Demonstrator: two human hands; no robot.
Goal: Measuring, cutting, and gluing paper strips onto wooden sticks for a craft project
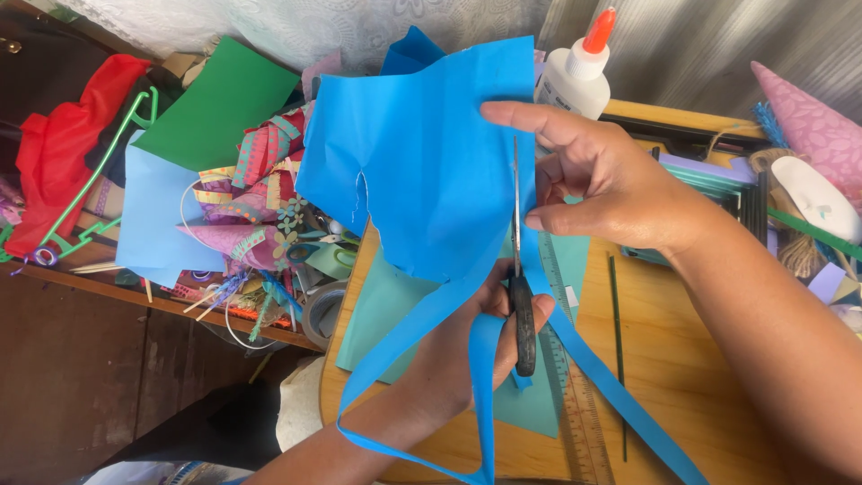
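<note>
left hand (458,350) half-hidden by blue paper (422,153), scissors (521,296)

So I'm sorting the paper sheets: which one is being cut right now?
The bright blue sheet, held up between both hands with the scissors in it; the green, pale blue and teal sheets lie flat.

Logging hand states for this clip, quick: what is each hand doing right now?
Left hand: closed on the black-handled scissors, cutting the blue paper.
Right hand: pinching the blue paper's edge beside the blades.

Left hand (467,346) mostly behind blue paper (422,171); cut strips' ends beyond bottom edge.
</note>
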